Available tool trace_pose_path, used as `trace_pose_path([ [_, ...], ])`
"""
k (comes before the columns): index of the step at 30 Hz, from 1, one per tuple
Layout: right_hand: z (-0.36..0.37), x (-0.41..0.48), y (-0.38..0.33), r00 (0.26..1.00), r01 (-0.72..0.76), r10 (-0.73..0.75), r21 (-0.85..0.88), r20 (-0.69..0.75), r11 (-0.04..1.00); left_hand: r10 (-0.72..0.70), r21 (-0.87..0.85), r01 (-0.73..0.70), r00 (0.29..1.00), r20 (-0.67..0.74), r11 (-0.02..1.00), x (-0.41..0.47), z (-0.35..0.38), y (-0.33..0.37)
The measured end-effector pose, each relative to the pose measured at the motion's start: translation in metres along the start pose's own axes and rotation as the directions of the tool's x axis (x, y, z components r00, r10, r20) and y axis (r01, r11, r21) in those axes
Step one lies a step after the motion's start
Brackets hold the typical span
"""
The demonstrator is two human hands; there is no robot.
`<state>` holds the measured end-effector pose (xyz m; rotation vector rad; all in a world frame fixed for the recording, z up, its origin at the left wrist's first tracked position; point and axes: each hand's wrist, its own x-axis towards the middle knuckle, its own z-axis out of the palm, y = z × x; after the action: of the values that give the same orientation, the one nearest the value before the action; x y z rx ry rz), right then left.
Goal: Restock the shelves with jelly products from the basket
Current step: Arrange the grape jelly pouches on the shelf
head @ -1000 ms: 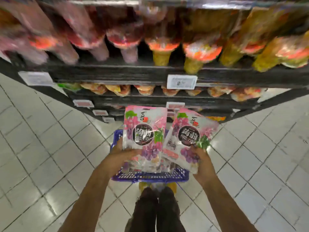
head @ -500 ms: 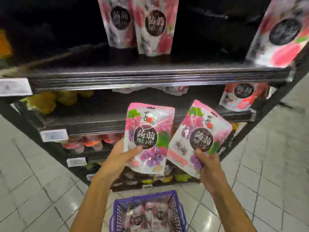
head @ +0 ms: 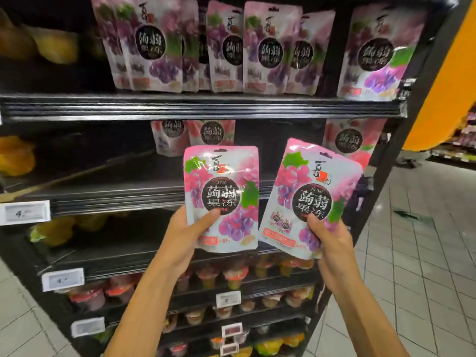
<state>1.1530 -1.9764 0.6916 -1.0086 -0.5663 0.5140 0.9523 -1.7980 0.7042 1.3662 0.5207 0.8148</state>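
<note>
My left hand [head: 186,234] grips the lower left corner of an upright pink grape jelly pouch [head: 223,186], thumb across its front. My right hand [head: 332,243] holds a second, matching pouch [head: 309,191] by its bottom edge, tilted a little to the right. Both pouches are raised in front of the black shelf unit, level with the second shelf edge [head: 103,197]. On the top shelf [head: 201,106] stands a row of the same grape pouches [head: 268,47]. The basket is out of view.
Peach-coloured pouches [head: 346,140] stand on the second shelf behind my hands, with dark open room to their left. Yellow packs [head: 15,155] sit at the far left. Jelly cups [head: 231,276] fill the lower shelves. White tiled floor [head: 417,253] and an orange pillar [head: 448,81] lie to the right.
My view has swung up from the basket on the floor to the upper shelves. Both hands have lifted their pouches higher; the basket has dropped out of view.
</note>
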Motion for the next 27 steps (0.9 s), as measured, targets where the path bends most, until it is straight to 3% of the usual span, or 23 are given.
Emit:
trace_pose_path([
  [12,-0.015,0.068,-0.077,0.982,0.179,-0.172,-0.104,0.076,0.978,0.169,0.005,-0.169,0.985,-0.031,0.986,0.06,0.061,0.058],
  [27,-0.023,0.14,-0.136,0.941,0.338,-0.328,-0.181,0.082,0.924,0.244,0.0,-0.244,0.97,0.006,0.97,0.09,0.102,0.081],
])
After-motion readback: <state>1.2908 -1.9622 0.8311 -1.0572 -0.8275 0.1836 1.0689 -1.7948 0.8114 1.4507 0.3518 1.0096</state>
